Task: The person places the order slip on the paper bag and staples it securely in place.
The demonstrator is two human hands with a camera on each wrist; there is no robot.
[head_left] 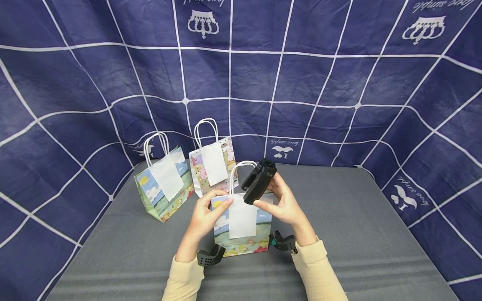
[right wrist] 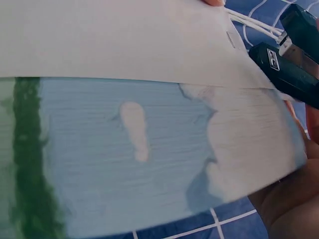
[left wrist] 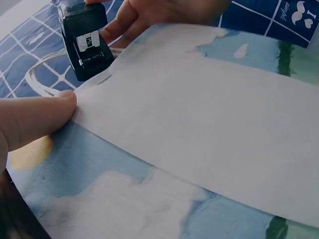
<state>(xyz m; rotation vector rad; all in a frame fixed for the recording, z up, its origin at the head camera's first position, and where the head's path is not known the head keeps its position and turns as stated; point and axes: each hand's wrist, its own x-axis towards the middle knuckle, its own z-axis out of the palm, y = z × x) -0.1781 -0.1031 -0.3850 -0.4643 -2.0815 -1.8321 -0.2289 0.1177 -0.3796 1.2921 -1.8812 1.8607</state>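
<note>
A paper gift bag [head_left: 263,234] with a painted meadow and sky stands in front of me, a white sheet [head_left: 242,217] hanging over its front. My left hand [head_left: 203,215] pinches the bag's top left edge, the thumb [left wrist: 45,117] lying on the sheet's corner. In my right hand [head_left: 286,202] a black stapler [head_left: 260,182] is held tilted at the bag's top edge, by the white handle [head_left: 238,167]. A staple [left wrist: 104,78] shows in the sheet near its top edge in the left wrist view. The right fingers behind the stapler are partly hidden.
Two more gift bags with white sheets on their fronts stand behind to the left: a meadow-print bag [head_left: 150,196] and a cartoon-print bag [head_left: 230,154]. A grey tabletop [head_left: 350,217] lies beneath, with a blue checked cloth [head_left: 301,79] rising behind and at the sides.
</note>
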